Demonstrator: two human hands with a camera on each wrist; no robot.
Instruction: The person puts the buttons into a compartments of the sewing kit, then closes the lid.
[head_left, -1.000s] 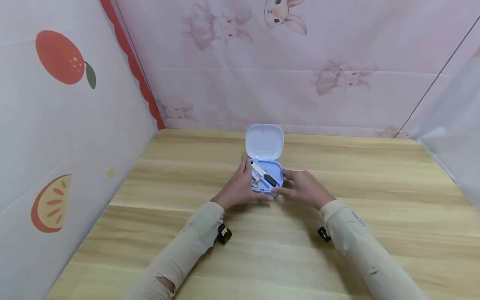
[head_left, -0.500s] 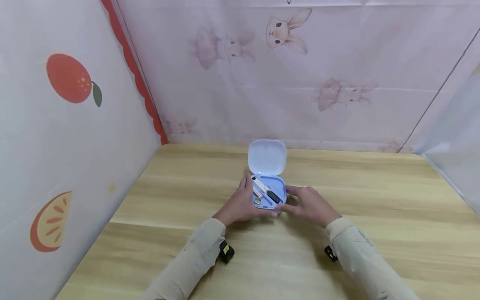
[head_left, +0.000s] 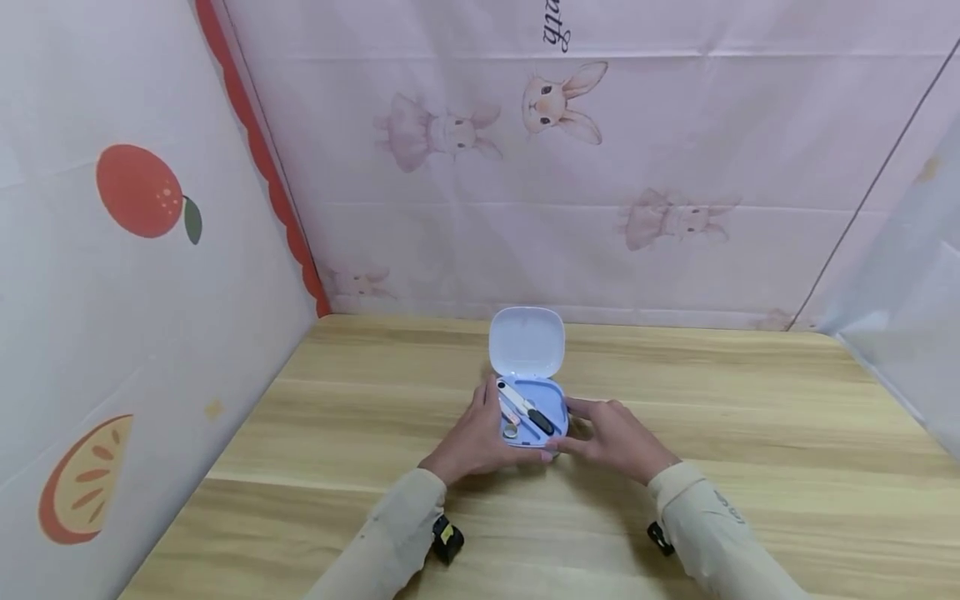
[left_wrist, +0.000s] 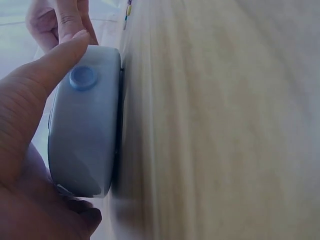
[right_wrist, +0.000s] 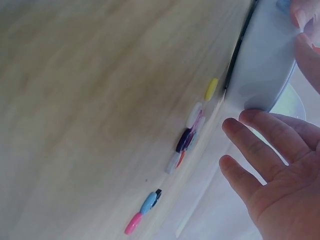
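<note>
A small pale blue hinged box (head_left: 557, 400), which looks like a sewing kit, rests on the table with its lid (head_left: 527, 340) raised at the back. Inside lie a white tool with a black end (head_left: 538, 421), a small pinkish piece (head_left: 512, 417) and a round metal ring-like piece (head_left: 510, 432). My left hand (head_left: 474, 437) grips the box's left side, the thumb across its front beside a round blue button (left_wrist: 83, 78). My right hand (head_left: 617, 440) holds the right side between thumb and index finger; its other fingers spread away from the box in the right wrist view.
A wood-grain table (head_left: 337, 525) spreads around the box. Printed fabric walls stand at the back (head_left: 465, 250) and left (head_left: 210, 350). In the right wrist view, several small coloured oval pieces (right_wrist: 185, 140) lie on the wood beyond the box.
The head view has tilted upward, so the box, hands and table appear lower in it. Both hands keep the same hold, and the contents of the box have not visibly moved.
</note>
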